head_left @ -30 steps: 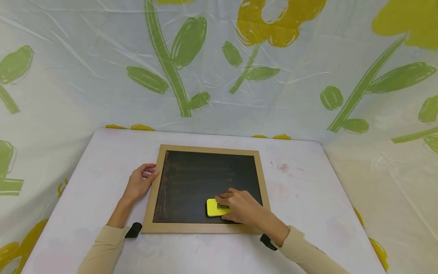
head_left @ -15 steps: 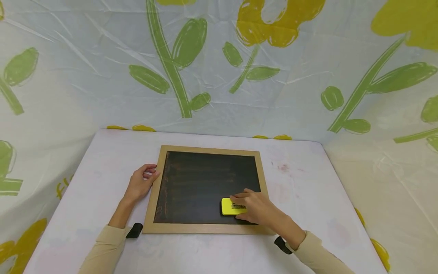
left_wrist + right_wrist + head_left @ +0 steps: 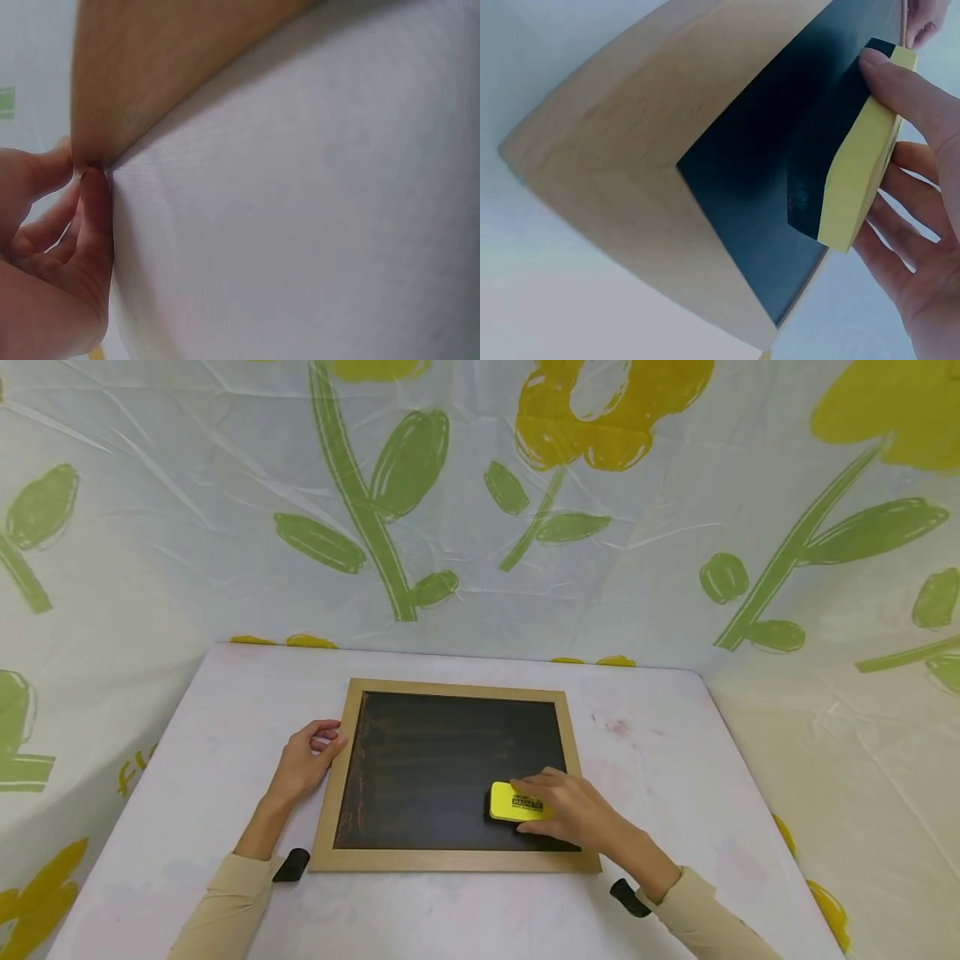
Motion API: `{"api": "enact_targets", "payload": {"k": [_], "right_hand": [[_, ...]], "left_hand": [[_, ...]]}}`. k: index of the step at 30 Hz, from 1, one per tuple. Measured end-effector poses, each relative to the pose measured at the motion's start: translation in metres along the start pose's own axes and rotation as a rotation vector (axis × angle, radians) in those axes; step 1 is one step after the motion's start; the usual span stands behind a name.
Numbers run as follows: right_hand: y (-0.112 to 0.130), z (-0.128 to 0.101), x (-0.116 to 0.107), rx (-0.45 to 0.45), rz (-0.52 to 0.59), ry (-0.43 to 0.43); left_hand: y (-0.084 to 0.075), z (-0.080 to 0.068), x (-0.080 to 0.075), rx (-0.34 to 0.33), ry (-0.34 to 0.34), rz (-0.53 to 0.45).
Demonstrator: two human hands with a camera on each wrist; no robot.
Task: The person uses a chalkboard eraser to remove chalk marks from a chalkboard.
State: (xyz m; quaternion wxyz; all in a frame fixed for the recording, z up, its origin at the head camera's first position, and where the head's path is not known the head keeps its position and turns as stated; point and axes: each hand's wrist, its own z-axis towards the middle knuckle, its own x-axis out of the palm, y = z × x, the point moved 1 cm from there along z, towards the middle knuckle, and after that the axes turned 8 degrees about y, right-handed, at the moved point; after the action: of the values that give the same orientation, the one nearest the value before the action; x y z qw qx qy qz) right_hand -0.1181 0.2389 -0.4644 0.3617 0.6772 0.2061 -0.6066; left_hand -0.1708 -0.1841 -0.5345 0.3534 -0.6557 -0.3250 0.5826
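A black chalkboard (image 3: 435,768) in a light wooden frame (image 3: 450,862) lies flat on the white table (image 3: 675,793). My right hand (image 3: 577,814) grips a yellow eraser (image 3: 517,804) with a black felt underside (image 3: 817,165), pressed on the board's lower right part. The wrist view shows thumb and fingers (image 3: 900,75) curled round the eraser's (image 3: 859,187) edges near the frame's (image 3: 630,157) corner. My left hand (image 3: 307,760) holds the frame's left edge, thumb and fingertips (image 3: 90,202) pinching the wood (image 3: 165,60).
A floral plastic sheet (image 3: 480,502) hangs behind and beside the table. Faint reddish smudges (image 3: 618,725) mark the tabletop right of the board. Orange chalk traces (image 3: 363,777) remain along the board's left side.
My right hand has slid the eraser rightward along the board's lower part, from the middle to the right side. The left hand has stayed on the frame.
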Motion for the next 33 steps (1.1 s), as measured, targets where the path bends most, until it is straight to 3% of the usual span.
{"api": "enact_targets", "payload": {"k": [6,20,33], "right_hand": [[-0.006,-0.003,-0.006,0.049,0.010,-0.007],[-0.035,-0.017,-0.009,0.091,-0.001,-0.173],[-0.066,-0.029,-0.014,0.171,0.033,-0.255]], "left_hand": [[-0.001,-0.002,0.000,-0.014,0.004,-0.001],[-0.005,-0.010,0.005,-0.012,-0.016,0.002],[-0.001,-0.015,0.011,-0.012,-0.023,0.001]]}}
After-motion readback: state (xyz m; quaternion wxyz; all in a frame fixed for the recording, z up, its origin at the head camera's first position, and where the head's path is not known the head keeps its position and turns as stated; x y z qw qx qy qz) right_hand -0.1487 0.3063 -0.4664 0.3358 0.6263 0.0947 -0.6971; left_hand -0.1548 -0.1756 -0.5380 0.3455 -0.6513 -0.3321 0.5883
